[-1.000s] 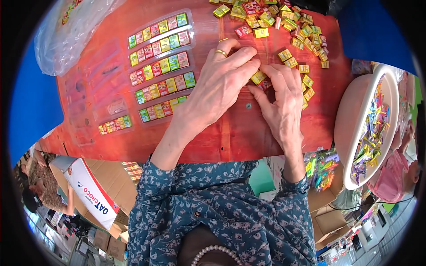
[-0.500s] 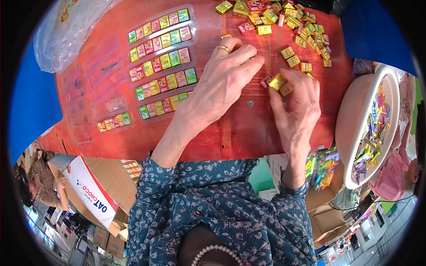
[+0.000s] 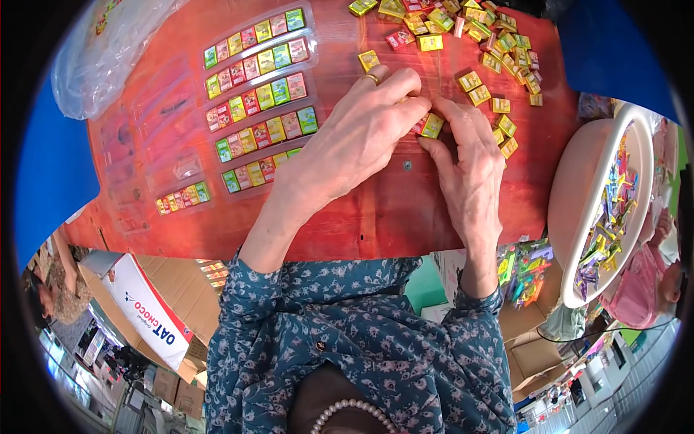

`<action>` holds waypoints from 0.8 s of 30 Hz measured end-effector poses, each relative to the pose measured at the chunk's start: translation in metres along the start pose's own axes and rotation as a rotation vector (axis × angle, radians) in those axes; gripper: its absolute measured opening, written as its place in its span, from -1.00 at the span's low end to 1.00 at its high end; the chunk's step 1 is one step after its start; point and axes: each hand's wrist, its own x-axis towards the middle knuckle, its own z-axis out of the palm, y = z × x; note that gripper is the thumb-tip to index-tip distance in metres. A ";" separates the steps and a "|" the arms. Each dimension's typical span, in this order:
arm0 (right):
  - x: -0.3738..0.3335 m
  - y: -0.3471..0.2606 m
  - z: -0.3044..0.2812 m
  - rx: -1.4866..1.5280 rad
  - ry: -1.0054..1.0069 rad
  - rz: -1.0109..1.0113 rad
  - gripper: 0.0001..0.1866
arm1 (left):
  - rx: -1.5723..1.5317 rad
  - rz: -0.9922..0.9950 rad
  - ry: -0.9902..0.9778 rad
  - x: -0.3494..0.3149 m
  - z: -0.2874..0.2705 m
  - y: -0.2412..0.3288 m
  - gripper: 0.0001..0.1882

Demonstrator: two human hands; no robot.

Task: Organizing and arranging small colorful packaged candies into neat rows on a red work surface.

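Observation:
My left hand (image 3: 369, 134), a ring on one finger, is closed above the middle of the red table (image 3: 361, 217). What lies under its curled fingers is hidden. Close beside it, my right hand (image 3: 470, 163) grips small boxes between thumb and fingers, with a yellow box (image 3: 433, 126) showing. A bit of red box (image 3: 419, 124) shows at the left fingertips. Clear plastic trays (image 3: 312, 54) on the left hold rows of red, yellow, green and pink boxes. One loose yellow box (image 3: 369, 60) lies just beyond my left hand.
A pile of small boxes (image 3: 499, 40) spreads over the far right, with several strays near my right hand. A white basin (image 3: 571, 188) of colourful small pieces stands at the right edge. A clear plastic bag (image 3: 94, 65) lies far left; a cardboard box (image 3: 155, 311) sits below the table.
My right hand has moved left with its small boxes, up against my left fingertips. Several yellow boxes it covered now show. My left hand has barely shifted.

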 end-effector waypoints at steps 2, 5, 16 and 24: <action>0.001 -0.001 0.001 0.033 -0.012 0.034 -0.47 | -0.022 -0.009 0.014 -0.001 0.001 0.001 -0.69; 0.001 0.001 0.000 0.065 -0.025 0.057 -0.47 | -0.045 -0.031 0.023 -0.003 0.002 0.001 -0.66; 0.018 0.020 -0.029 -0.143 0.193 0.010 -0.62 | 0.059 -0.095 0.127 -0.010 0.005 0.008 -0.50; 0.033 0.038 -0.022 -0.234 0.111 -0.092 -0.72 | 0.099 -0.146 0.169 -0.020 0.004 0.004 -0.46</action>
